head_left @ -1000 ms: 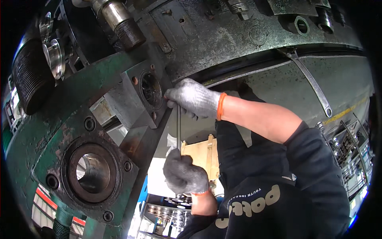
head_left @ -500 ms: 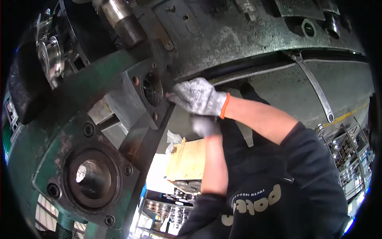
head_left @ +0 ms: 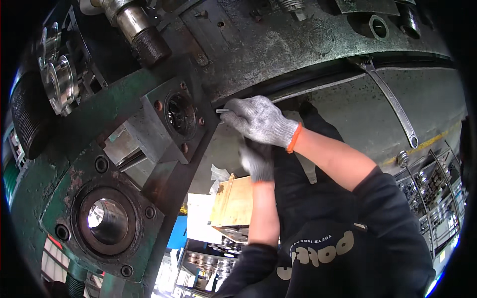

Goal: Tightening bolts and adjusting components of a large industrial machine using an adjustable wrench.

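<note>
My right hand (head_left: 261, 119), in a grey knitted glove with an orange cuff, is closed in a pinch. A short, bright metal rod end (head_left: 222, 111) sticks out from its fingertips; the rest of that piece is hidden in the glove. Just left of it is a dark square block (head_left: 158, 128) with a round bore (head_left: 181, 115) and bolt holes at its corners. Below the right hand, close to it or touching, is my gloved left hand (head_left: 257, 161). Motion smears the left hand and its fingers are hidden.
At lower left stands a green machine part with a bolted round flange (head_left: 107, 221). Threaded shafts (head_left: 151, 45) jut out at upper left. A combination wrench (head_left: 392, 102) hangs from the machine's edge at right. A wooden crate (head_left: 232, 201) and racks of metal parts (head_left: 435, 191) stand beyond.
My right hand has drawn slightly away from the block's face, and the metal rod end now shows at its fingertips. The left hand stays below it. The whole view has shifted a little.
</note>
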`<act>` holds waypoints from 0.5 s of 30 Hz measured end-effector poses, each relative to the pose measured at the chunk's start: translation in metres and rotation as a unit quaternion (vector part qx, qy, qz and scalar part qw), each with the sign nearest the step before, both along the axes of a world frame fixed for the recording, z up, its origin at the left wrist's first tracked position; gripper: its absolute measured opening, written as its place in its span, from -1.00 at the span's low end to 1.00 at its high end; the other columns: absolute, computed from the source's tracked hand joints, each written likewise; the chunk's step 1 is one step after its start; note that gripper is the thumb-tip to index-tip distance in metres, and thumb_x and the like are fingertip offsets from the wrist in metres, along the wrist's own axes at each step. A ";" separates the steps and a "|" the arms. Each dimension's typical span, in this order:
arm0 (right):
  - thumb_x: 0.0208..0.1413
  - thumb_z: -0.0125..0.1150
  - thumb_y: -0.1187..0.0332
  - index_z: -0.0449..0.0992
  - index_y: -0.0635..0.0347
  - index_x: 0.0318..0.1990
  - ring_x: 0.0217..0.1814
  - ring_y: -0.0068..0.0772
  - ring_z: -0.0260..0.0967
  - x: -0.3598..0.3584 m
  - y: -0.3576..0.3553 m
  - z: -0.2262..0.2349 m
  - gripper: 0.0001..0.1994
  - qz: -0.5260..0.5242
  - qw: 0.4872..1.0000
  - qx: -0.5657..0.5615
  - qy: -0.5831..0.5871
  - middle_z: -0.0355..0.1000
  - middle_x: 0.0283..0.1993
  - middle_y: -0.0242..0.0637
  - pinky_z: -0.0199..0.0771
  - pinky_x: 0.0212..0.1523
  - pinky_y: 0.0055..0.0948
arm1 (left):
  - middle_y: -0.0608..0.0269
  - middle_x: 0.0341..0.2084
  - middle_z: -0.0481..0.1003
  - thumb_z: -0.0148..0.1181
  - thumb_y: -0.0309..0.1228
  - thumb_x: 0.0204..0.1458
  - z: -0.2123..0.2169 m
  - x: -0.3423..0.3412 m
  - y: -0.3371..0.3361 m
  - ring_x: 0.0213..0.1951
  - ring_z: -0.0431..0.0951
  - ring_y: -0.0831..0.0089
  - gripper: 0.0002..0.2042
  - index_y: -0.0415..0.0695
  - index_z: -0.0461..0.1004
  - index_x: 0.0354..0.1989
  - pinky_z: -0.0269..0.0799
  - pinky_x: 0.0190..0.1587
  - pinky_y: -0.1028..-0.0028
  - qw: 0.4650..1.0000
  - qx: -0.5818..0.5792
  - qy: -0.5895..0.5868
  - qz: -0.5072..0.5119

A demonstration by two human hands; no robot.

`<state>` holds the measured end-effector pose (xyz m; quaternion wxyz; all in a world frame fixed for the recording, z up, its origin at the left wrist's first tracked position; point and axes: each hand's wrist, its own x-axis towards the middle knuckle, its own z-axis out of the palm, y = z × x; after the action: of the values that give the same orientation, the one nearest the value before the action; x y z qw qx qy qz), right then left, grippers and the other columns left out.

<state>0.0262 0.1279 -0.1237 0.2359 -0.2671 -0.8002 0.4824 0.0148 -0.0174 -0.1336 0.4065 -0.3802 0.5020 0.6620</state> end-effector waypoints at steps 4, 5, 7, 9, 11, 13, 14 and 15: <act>0.21 0.15 0.23 0.56 0.21 -0.30 -0.62 -0.33 0.36 -0.003 0.012 0.018 -0.77 -0.006 0.988 -0.157 0.000 0.50 -0.42 -0.24 0.32 -0.63 -0.34 | 0.29 -0.63 0.44 -0.14 -0.17 0.36 0.107 0.022 -0.028 -0.66 0.33 0.47 -0.64 -0.23 0.45 -0.06 0.31 -0.47 0.46 0.839 -0.302 0.392 -0.229; 0.22 0.13 0.24 0.56 0.22 -0.32 -0.67 -0.37 0.30 -0.008 0.020 0.034 -0.77 0.006 0.935 -0.354 -0.035 0.48 -0.46 -0.25 0.27 -0.67 -0.35 | 0.29 -0.63 0.44 -0.14 -0.17 0.36 0.127 0.021 -0.030 -0.66 0.33 0.47 -0.64 -0.23 0.45 -0.06 0.31 -0.47 0.46 0.839 -0.303 0.391 -0.228; 0.22 0.09 0.26 0.55 0.24 -0.37 -0.77 -0.46 0.18 -0.018 0.032 0.060 -0.76 0.025 0.715 -0.692 -0.096 0.45 -0.55 -0.28 0.15 -0.76 -0.38 | 0.30 -0.63 0.37 -0.17 -0.37 0.35 0.160 0.009 -0.029 -0.64 0.36 0.46 -0.73 -0.28 0.45 -0.19 0.32 -0.52 0.43 0.686 -0.274 0.533 -0.412; 0.22 0.08 0.25 0.55 0.24 -0.37 -0.79 -0.49 0.14 -0.024 0.031 0.066 -0.75 0.014 0.701 -0.707 -0.087 0.42 -0.57 -0.29 0.10 -0.78 -0.39 | 0.27 -0.61 0.40 -0.14 -0.39 0.32 0.170 0.000 -0.018 -0.63 0.37 0.45 -0.74 -0.29 0.47 -0.21 0.33 -0.51 0.43 0.658 -0.266 0.577 -0.404; 0.22 0.05 0.24 0.55 0.23 -0.39 -0.84 -0.53 0.06 -0.027 0.031 0.070 -0.73 -0.015 0.671 -0.737 -0.072 0.38 -0.63 -0.33 0.01 -0.82 -0.43 | 0.21 -0.57 0.45 -0.07 -0.43 0.27 0.172 -0.007 -0.003 -0.60 0.39 0.44 -0.77 -0.31 0.50 -0.26 0.35 -0.50 0.43 0.597 -0.246 0.657 -0.390; 0.22 0.03 0.23 0.55 0.23 -0.39 -0.86 -0.56 0.01 -0.028 0.031 0.070 -0.72 -0.031 0.656 -0.751 -0.069 0.36 -0.66 -0.34 -0.03 -0.84 -0.44 | 0.16 -0.54 0.51 -0.01 -0.47 0.21 0.172 -0.013 0.016 -0.58 0.41 0.43 -0.80 -0.33 0.54 -0.30 0.37 -0.48 0.43 0.531 -0.224 0.727 -0.373; 0.21 0.04 0.23 0.55 0.22 -0.41 -0.84 -0.54 0.03 -0.036 0.032 0.074 -0.72 -0.025 0.626 -0.775 -0.079 0.36 -0.65 -0.34 -0.02 -0.82 -0.45 | 0.13 -0.52 0.53 0.02 -0.50 0.18 0.182 -0.019 0.026 -0.57 0.42 0.42 -0.81 -0.34 0.55 -0.32 0.38 -0.47 0.43 0.488 -0.222 0.762 -0.363; 0.19 0.05 0.23 0.55 0.20 -0.42 -0.83 -0.52 0.05 -0.037 0.037 0.067 -0.73 -0.037 0.599 -0.794 -0.092 0.36 -0.65 -0.33 -0.02 -0.81 -0.46 | 0.13 -0.52 0.53 0.02 -0.50 0.18 0.182 -0.025 0.046 -0.57 0.42 0.42 -0.81 -0.34 0.55 -0.32 0.38 -0.47 0.43 0.494 -0.216 0.760 -0.362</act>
<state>-0.0103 0.1651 -0.0566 -0.1265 -0.4215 -0.1083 0.8914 -0.0103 0.0286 0.0487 -0.0236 0.4092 0.8379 0.3605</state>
